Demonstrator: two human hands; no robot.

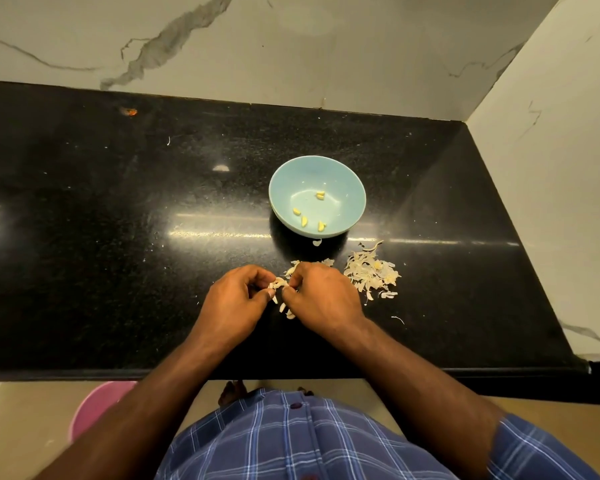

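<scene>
Between them, left hand (pixel 234 299) and right hand (pixel 321 296) pinch 1 garlic clove (pixel 278 283) for peeling; bowl (pixel 343 188) beyond collects peeled cloves (pixel 303 221).

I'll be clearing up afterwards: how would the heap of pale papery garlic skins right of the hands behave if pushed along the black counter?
The heap of pale papery skins looks thin and curled, so probably very light and floppy. It lies loose, so a push would likely scatter it. Stray flakes already dot the glossy black stone counter, hinting they drift easily.
</scene>
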